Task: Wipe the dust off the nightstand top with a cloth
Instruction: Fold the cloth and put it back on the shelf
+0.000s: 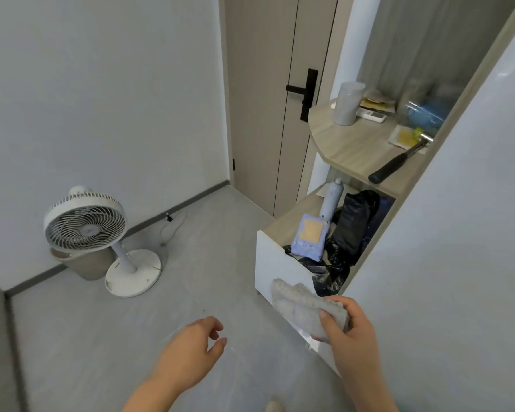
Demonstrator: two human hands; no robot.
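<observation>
A person stands at a wooden nightstand top [348,144], a rounded shelf beside the door, cloth in hand and wiping not yet begun. On that top sit a grey cylinder [348,103], a remote [372,115], a plastic bag [427,113] and a black-handled tool [394,165]; clearing or working round them looks like the next demand, along with raising the cloth to the surface. Below the top, an open drawer [280,263] holds black bags and a pale packet. Lower still, the right hand [350,333] is closed on a folded grey cloth [304,307], thumb over its upper face, just in front of the drawer. The left hand [195,344], well left of the nightstand top, hangs empty over the floor, fingers loosely curled.
</observation>
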